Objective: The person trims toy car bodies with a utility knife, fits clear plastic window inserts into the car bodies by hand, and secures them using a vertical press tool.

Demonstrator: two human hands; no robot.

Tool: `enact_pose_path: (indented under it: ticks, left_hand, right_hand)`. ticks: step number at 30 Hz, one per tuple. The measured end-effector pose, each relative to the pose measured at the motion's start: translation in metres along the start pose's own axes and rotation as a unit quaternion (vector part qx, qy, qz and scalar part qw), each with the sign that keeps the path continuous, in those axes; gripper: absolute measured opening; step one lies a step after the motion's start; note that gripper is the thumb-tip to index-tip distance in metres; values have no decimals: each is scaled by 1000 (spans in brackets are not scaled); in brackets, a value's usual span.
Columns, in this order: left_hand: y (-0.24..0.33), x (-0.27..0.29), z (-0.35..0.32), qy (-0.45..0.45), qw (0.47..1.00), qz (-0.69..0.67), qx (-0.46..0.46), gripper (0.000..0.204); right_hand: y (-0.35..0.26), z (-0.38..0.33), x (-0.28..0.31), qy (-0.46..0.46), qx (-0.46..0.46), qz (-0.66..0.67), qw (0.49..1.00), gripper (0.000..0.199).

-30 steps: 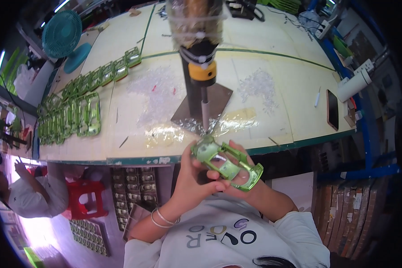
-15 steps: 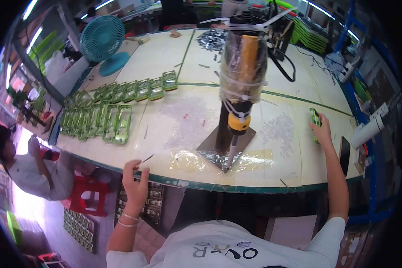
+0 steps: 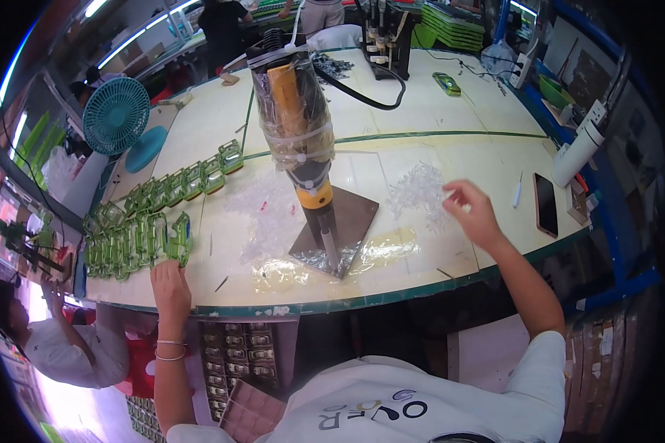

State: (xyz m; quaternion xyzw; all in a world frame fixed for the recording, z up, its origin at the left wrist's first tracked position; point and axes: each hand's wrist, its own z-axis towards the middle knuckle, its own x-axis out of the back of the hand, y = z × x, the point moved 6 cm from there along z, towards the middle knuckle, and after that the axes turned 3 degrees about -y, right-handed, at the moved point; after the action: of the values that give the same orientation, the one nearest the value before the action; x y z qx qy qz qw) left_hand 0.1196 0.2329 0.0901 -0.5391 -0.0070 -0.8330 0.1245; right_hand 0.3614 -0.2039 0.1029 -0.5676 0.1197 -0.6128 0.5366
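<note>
My left hand (image 3: 171,292) is closed on the near end of a green plastic frame (image 3: 179,240), at the right end of the near row of green frames (image 3: 122,247). My right hand (image 3: 474,218) hovers at the right edge of a loose pile of small clear plastic pieces (image 3: 419,193). Its fingers are bent, thumb and forefinger apart, and I see nothing between them. Between my hands, a driver-like tool wrapped in clear film (image 3: 295,125) stands over a dark metal plate (image 3: 358,214). A single green piece (image 3: 446,83) lies at the far right of the table.
Another pile of clear pieces (image 3: 262,214) lies left of the plate. On the right are a phone (image 3: 545,204), a white-handled pen-like tool (image 3: 517,193) and a white cylinder (image 3: 578,153). A teal fan (image 3: 116,116) stands far left. A person (image 3: 66,347) sits at the left.
My right hand has left the green piece, now at the far right, and moved inward to the clear pieces. My left hand has moved left onto a green frame. The view has shifted.
</note>
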Motion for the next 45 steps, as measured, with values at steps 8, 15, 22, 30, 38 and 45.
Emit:
enact_pose_path:
  ticks: [8, 15, 22, 30, 38, 45]
  left_hand:
    - [103, 92, -58, -84, 702, -690, 156, 12]
    - [127, 46, -23, -222, 723, -647, 93, 17]
    - [43, -42, 87, 64, 979, -173, -88, 18]
    - [52, -66, 107, -80, 978, 31, -193, 6]
    - [29, -53, 62, 0, 832, -528, 172, 8]
    - [82, 0, -17, -23, 568, -780, 262, 12]
  right_hand:
    - [-193, -133, -111, -150, 347, 43, 925, 55]
    - [-160, -132, -170, -246, 76, 142, 956, 74]
    - [-133, -161, -162, -267, -81, 215, 936, 76]
    - [-111, -175, -161, -253, -125, 205, 937, 75]
    - [-107, -179, -154, -244, -135, 248, 928, 76]
    - [-105, -167, -152, -261, -169, 289, 905, 79]
